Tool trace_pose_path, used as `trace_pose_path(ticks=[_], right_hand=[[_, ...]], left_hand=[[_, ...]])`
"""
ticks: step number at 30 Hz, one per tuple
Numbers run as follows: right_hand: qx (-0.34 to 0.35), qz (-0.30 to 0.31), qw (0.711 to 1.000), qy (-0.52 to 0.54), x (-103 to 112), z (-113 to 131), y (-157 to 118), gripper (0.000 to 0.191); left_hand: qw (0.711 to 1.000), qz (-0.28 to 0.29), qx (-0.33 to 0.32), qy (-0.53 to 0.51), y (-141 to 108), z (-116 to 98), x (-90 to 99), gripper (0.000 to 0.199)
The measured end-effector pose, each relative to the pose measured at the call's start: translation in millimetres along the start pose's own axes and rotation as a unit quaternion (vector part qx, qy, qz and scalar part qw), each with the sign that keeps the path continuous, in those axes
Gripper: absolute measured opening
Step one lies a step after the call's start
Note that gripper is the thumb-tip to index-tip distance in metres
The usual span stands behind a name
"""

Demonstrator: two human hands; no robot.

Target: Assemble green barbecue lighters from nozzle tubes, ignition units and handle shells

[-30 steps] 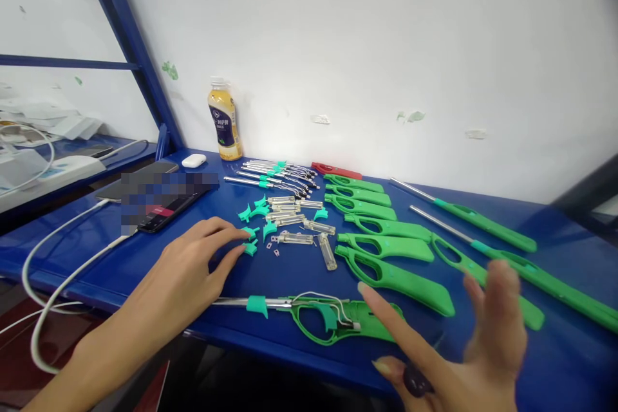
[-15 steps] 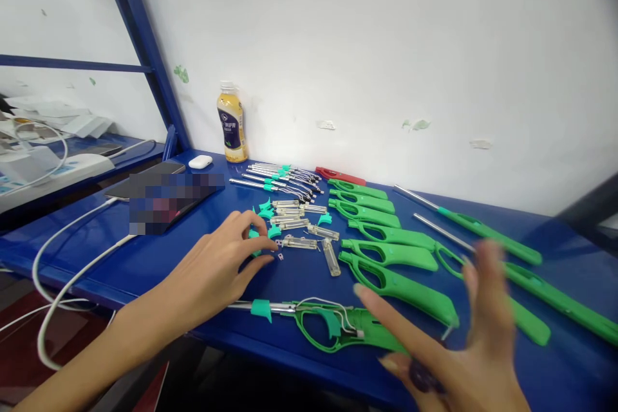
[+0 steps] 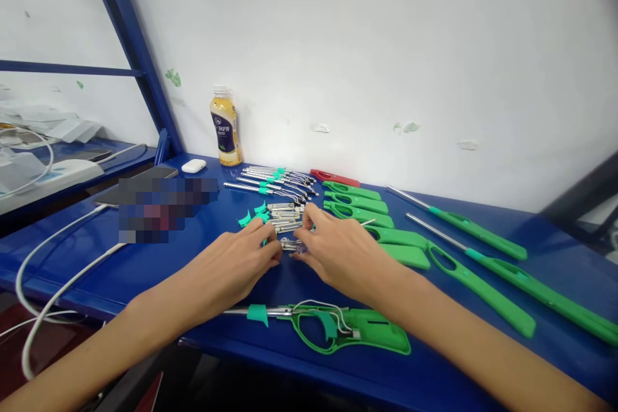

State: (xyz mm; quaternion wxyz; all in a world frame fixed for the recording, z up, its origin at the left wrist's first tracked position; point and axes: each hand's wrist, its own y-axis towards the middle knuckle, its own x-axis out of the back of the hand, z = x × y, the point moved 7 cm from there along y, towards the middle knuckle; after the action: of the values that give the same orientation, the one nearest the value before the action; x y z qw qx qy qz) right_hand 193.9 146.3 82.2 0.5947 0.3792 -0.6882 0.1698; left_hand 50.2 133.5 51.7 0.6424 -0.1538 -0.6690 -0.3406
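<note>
- Clear tanks (image 3: 284,225) lie at eleven o'clock from the open green handle (image 3: 383,329).
- Left hand (image 3: 246,254), right hand (image 3: 340,244): both narrowed; whether gripping, I can't tell.
- I'd keep it light.

left hand (image 3: 244,251), right hand (image 3: 338,244) near clear cartridges (image 3: 286,226), green handles (image 3: 369,203) alongside

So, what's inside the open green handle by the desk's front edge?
The green handle holds a teal piece, white wires and a metal tube's end; surfaces beneath them are hidden.
</note>
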Motion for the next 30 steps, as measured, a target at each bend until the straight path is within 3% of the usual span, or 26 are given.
trace_pose_path(ticks=[5, 10, 15, 18, 20, 24, 30], right_hand=[[0.001, 0.049, 0.999, -0.010, -14.9, 9.4, 6.2, 0.031], [-0.043, 0.044, 0.998, 0.013, -5.6, 1.7, 3.1, 0.034], [-0.107, -0.031, 0.991, 0.075, 24.4, -22.9, -21.4, 0.014], [-0.129, -0.110, 0.977, 0.127, 45.1, -31.1, -45.7, 0.038], [-0.125, -0.160, 0.965, 0.164, 56.1, -30.9, -59.9, 0.048], [-0.109, -0.235, 0.943, 0.208, 68.9, -27.3, -75.9, 0.021], [-0.115, -0.226, 0.937, 0.241, 65.9, -26.0, -76.6, 0.017]], left_hand=[[0.999, -0.026, 0.022, -0.010, 0.4, -1.3, 9.9, 0.021], [0.992, -0.082, 0.056, -0.075, -0.8, 6.1, 35.7, 0.026], [0.974, -0.136, 0.090, -0.155, 3.5, 11.8, 70.3, 0.026], [0.956, -0.171, 0.117, -0.209, 7.3, 8.5, 86.1, 0.022], [0.941, -0.186, 0.134, -0.251, 10.1, 3.8, 90.2, 0.023], [0.914, -0.198, 0.156, -0.317, 16.4, -6.0, 89.8, 0.025], [0.896, -0.187, 0.157, -0.370, 22.4, -11.2, 91.1, 0.027]])
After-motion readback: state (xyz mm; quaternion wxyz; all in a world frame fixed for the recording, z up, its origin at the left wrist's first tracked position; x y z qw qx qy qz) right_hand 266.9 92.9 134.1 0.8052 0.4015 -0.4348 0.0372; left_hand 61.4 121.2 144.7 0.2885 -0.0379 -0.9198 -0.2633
